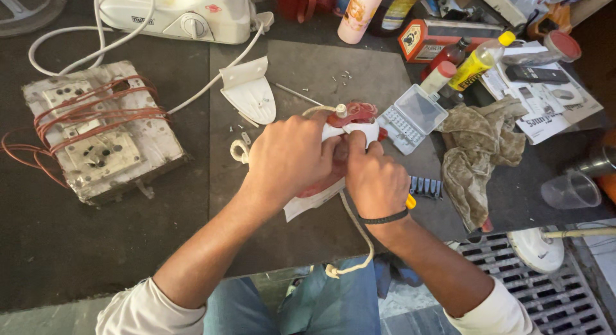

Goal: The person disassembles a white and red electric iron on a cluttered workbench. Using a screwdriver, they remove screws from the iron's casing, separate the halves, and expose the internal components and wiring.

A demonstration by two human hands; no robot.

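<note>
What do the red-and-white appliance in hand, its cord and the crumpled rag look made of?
Red-and-white appliance: glossy moulded plastic, judging by the sheen. Cream cord: looks fabric-braided, matte. Crumpled khaki rag: soft woven cloth, folded and stained. Left hand and right hand cover the rest.

Red-and-white iron [350,120], cream cord [357,229], mottled khaki rag [478,146], yellow bottle [478,62]

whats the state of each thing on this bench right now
red and white electric iron: lying on the mat, gripped by both hands
left hand: closed over the iron
right hand: closed on the iron, a yellow-handled tool under it
clear plastic bit case: lid open
white iron cover piece: detached, lying apart
clear plastic cup: on its side
</note>
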